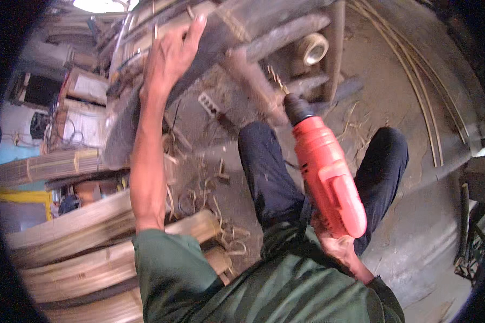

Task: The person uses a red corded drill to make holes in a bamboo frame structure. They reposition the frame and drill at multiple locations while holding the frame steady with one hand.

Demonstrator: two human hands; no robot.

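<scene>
My right hand [337, 245] is wrapped round the rear of a red power drill [328, 172], its grip hidden beneath the body. From the drill's black chuck [297, 107] a twisted drill bit [277, 81] points away and slightly left. My left hand [172, 54] is stretched out at the far left, over a worn wooden workbench [231, 24]. One digit sticks out toward the upper right; the other fingers are blurred and partly hidden, so I cannot tell whether they hold anything.
A roll of tape [313, 49] sits among rough wooden bars in front of me. Bundled bamboo or wooden strips [81, 264] lie at the near left. Scraps and shavings [215, 183] litter the floor. Long thin strips [415, 81] stretch across the right side.
</scene>
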